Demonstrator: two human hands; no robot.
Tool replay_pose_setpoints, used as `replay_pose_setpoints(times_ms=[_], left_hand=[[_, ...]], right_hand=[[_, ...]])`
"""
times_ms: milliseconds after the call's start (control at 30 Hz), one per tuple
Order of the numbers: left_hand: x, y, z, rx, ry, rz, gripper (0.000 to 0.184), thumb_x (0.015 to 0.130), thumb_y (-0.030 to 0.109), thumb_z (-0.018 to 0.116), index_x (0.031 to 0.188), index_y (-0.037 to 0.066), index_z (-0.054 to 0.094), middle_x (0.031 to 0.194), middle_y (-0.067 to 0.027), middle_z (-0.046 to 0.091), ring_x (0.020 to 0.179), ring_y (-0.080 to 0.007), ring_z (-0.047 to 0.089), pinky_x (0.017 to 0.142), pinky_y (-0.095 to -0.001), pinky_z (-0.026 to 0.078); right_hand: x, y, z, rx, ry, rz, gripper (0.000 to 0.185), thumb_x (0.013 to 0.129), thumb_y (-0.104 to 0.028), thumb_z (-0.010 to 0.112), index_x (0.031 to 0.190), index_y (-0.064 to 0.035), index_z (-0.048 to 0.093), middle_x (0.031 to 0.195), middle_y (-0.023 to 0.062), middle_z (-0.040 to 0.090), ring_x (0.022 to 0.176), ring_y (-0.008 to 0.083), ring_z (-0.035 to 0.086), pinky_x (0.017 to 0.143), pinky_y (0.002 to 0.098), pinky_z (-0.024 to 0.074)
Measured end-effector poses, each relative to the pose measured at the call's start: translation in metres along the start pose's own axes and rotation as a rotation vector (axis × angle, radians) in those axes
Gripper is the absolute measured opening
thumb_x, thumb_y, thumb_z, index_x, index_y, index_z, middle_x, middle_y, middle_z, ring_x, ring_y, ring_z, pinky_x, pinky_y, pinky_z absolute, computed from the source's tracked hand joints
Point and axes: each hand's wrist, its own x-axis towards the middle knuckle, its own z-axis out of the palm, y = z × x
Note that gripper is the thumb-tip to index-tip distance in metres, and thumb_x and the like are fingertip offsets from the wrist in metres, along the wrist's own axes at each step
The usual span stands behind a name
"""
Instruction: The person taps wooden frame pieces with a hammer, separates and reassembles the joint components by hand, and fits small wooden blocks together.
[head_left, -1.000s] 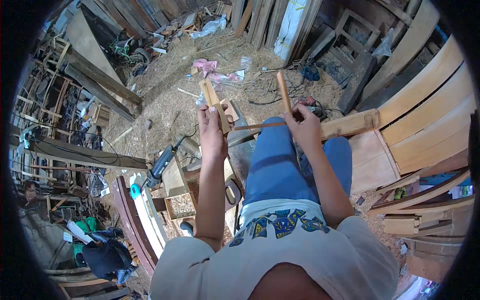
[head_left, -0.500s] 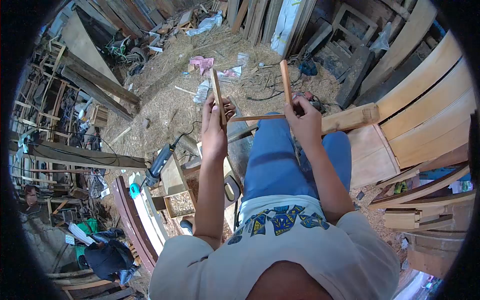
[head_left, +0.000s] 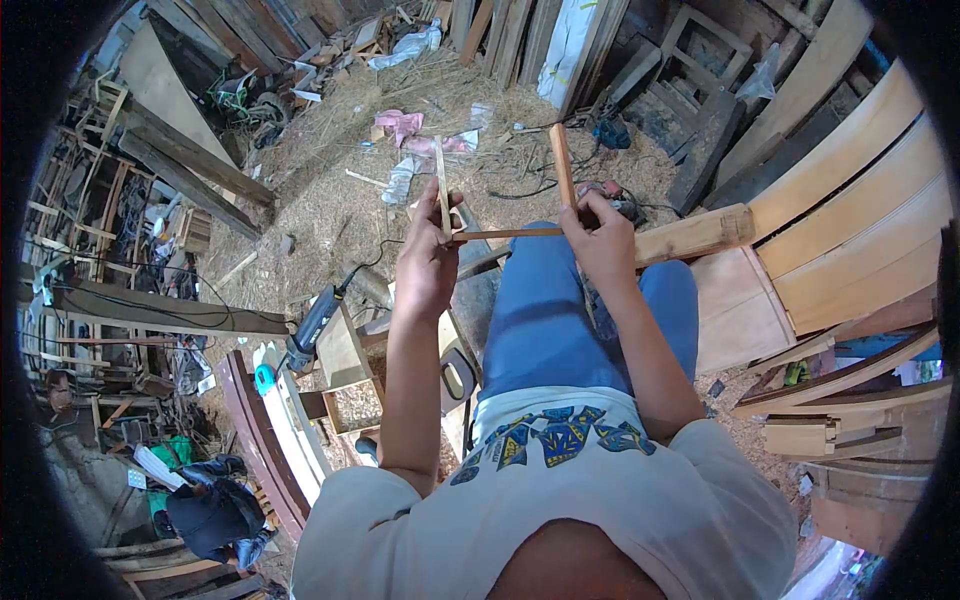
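Note:
Between my hands is a three-sided wooden frame (head_left: 510,234), its crosspiece low and its two side strips pointing away from me. My left hand (head_left: 428,262) is closed around the corner at the thin left strip (head_left: 441,180). At the other corner, my right hand (head_left: 604,242) pinches the base of the thicker right strip (head_left: 562,165) between thumb and fingers. The frame is held above my lap, near my knees in blue trousers (head_left: 545,310). Fingers hide both corners, so I cannot tell how the strips are joined.
A power tool (head_left: 314,325) with a cord rests left of my legs, near an open wooden box (head_left: 357,405). A wooden beam (head_left: 695,237) and curved panels (head_left: 850,210) stand on the right. Shavings and cloths (head_left: 400,126) lie on the floor ahead. Dark clothing (head_left: 208,515) lies lower left.
The left strip has turned to look thinner, nearly edge-on, as my left hand rolled around it. The right strip's far end has tilted slightly leftward. Both hands keep hold of the frame.

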Motion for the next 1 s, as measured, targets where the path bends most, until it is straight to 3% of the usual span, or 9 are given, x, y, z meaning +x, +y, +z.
replay_pose_setpoints(times_ms=[100,200,300,433,533,733,833,1000], left_hand=[[-0.002,0.005,0.001,0.055,-0.078,0.035,0.072,0.092,0.003,0.049,0.161,0.0,0.027,0.143,-0.014,0.049,0.121,-0.0193,0.05,0.109,-0.0343,0.037],[-0.007,0.012,0.007,0.101,-0.109,0.046,0.071,0.096,0.006,0.056,0.161,0.002,0.029,0.148,-0.0127,0.047,0.115,-0.013,0.054,0.101,-0.0301,0.045],[-0.013,0.006,0.016,0.118,-0.014,0.068,0.064,0.103,0.01,0.06,0.159,0.0,0.032,0.145,-0.0115,0.051,0.123,-0.0168,0.056,0.11,-0.034,0.043],[-0.014,-0.009,0.009,0.261,0.051,0.208,0.055,0.103,0.011,0.063,0.153,0.001,0.044,0.135,-0.0091,0.061,0.112,-0.0168,0.065,0.1,-0.0314,0.052],[-0.018,-0.017,0.0,0.245,0.059,0.287,0.055,0.104,0.013,0.062,0.154,0.001,0.043,0.137,-0.0099,0.059,0.111,-0.0205,0.067,0.098,-0.0353,0.055],[-0.026,-0.027,-0.009,0.026,-0.038,0.344,0.046,0.106,0.017,0.057,0.148,0.001,0.047,0.126,-0.0137,0.062,0.11,-0.0282,0.07,0.095,-0.0428,0.059],[-0.031,-0.031,-0.008,0.071,0.026,0.335,0.044,0.107,0.027,0.055,0.144,0.005,0.047,0.117,-0.0103,0.059,0.101,-0.0249,0.067,0.094,-0.0422,0.057],[-0.023,-0.031,-0.001,-0.003,-0.014,0.42,0.046,0.107,0.029,0.056,0.145,0.005,0.047,0.112,-0.0079,0.057,0.089,-0.0193,0.061,0.079,-0.0354,0.053]], right_hand=[[0.002,0.01,0.004,0.043,-0.009,0.006,0.03,0.092,-0.027,0.073,0.082,0.0003,0.064,0.064,0.0077,0.062,0.057,0.0137,0.057,0.056,0.0326,0.0474],[0.004,0.019,0.006,0.077,-0.026,0.023,0.03,0.092,-0.027,0.072,0.083,0.0004,0.064,0.064,0.0065,0.062,0.057,0.0122,0.058,0.056,0.0321,0.0478],[0.003,0.018,0.006,0.124,-0.068,0.075,0.03,0.093,-0.027,0.071,0.082,0.0002,0.065,0.065,0.0054,0.063,0.055,0.0105,0.057,0.053,0.0307,0.0474],[-0.002,0.01,0.01,0.198,-0.129,0.18,0.03,0.096,-0.025,0.07,0.081,0.0002,0.065,0.064,0.0035,0.063,0.05,0.009,0.056,0.047,0.0283,0.0455],[-0.005,0.024,0.029,0.303,-0.237,0.238,0.028,0.096,-0.024,0.069,0.082,0.0007,0.065,0.064,0.0031,0.061,0.048,0.0104,0.058,0.044,0.0285,0.0461],[-0.026,0.035,0.065,0.37,-0.378,0.308,0.033,0.1,-0.03,0.068,0.084,-0.0006,0.064,0.064,0.0037,0.06,0.048,0.0115,0.058,0.042,0.0291,0.0476],[-0.032,0.035,0.074,0.355,-0.402,0.335,0.032,0.101,-0.028,0.067,0.082,-0.0013,0.062,0.064,0.003,0.059,0.047,0.0113,0.058,0.042,0.0288,0.0466],[-0.032,0.035,0.069,0.364,-0.537,0.312,0.032,0.1,-0.03,0.067,0.09,0.0009,0.066,0.065,0.0062,0.062,0.054,0.0139,0.063,0.051,0.0324,0.05]])
